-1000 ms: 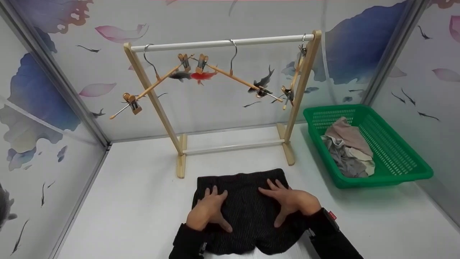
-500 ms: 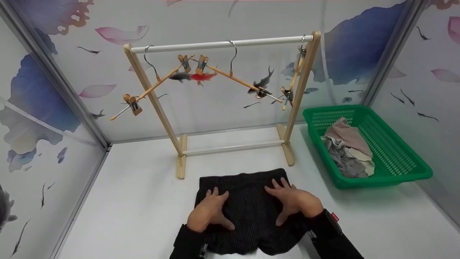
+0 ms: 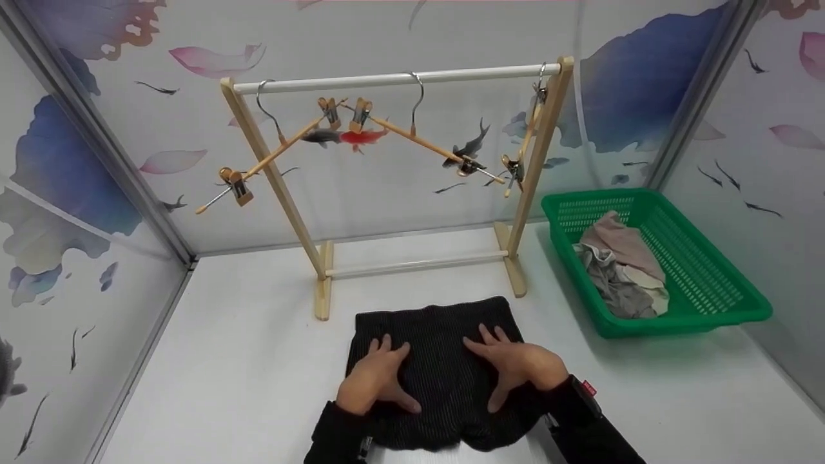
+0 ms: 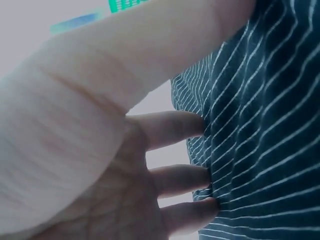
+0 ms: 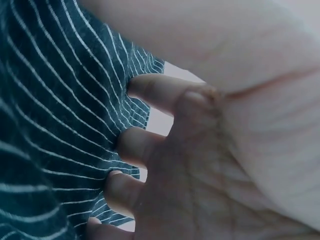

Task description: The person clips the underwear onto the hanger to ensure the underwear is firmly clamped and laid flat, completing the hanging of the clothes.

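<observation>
Head view, garment [image 3: 445, 377]: dark, striped, flat on the counter [image 3: 219, 361] before the rack [image 3: 361, 81].
Head view, left hand [image 3: 374, 380] and right hand [image 3: 521, 366]: spread on it.
Left wrist view, left fingers [image 4: 180, 180]: apart, touching garment.
Right wrist view, right fingers [image 5: 137, 147]: apart, touching garment.

Head cam high, fwd/down; L/R wrist cams v. close-up, both w/ striped cloth [image 4: 260, 130].

Fish-painted pale walls [image 3: 387, 193] surround a white tabletop [image 3: 232, 348].
</observation>
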{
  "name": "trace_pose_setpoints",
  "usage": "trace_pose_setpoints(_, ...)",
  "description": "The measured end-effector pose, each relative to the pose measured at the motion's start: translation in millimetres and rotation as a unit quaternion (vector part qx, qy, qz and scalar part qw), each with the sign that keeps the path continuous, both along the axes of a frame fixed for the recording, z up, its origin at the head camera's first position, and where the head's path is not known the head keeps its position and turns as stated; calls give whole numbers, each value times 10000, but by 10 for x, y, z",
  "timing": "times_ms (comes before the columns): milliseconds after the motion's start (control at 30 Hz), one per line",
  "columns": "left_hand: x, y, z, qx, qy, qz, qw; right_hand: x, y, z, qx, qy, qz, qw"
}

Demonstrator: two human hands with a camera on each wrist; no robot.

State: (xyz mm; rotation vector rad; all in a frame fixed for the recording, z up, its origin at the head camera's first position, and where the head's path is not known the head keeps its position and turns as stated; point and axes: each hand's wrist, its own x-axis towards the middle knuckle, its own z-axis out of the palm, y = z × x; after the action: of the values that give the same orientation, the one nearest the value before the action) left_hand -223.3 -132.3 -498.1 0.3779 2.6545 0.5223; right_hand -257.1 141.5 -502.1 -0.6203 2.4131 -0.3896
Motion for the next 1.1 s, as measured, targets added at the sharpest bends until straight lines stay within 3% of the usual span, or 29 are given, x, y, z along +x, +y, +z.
trace_pose_setpoints(167,21,1,26,-130,36,2,9999,8,-22,22,29,52,40,10000)
trace_pose_setpoints(267,30,-41,57,48,163,-21,9999,-3,-30,47,-62,19,55,10000)
trace_pose_setpoints(367,55,-143,114,520,628,-5,9967,-19,-29,76,-382,31,65,9992)
trace_pose_setpoints(433,82,-241,188,849,1210,41,9890,-27,-22,93,-725,72,97,9973)
trace_pose_setpoints(533,132,-423,399,1076,2469,182,9629,-48,-11,101,-1256,249,282,9914)
trace_pose_setpoints(667,175,-710,884,983,4121,602,9038,-110,-45,100,-1820,496,630,9800)
trace_pose_setpoints(767,176,-926,1302,923,4944,952,8590,-202,-147,160,-2216,567,747,9706)
trace_pose_setpoints(867,144,-1107,1671,841,5504,1192,8221,-335,-333,335,-2695,564,831,9577)
trace_pose_setpoints(933,111,-1191,1861,758,5735,1325,8048,-423,-498,486,-3004,474,791,9493)
trace_pose_setpoints(1000,73,-1248,2008,721,5860,1417,7946,-511,-688,644,-3312,267,684,9407)
trace_pose_setpoints(1033,52,-1265,2065,729,5875,1477,7923,-553,-790,718,-3456,179,587,9364)
trace_pose_setpoints(1100,15,-1293,2163,756,5775,1597,7970,-641,-1000,850,-3771,-50,300,9257)
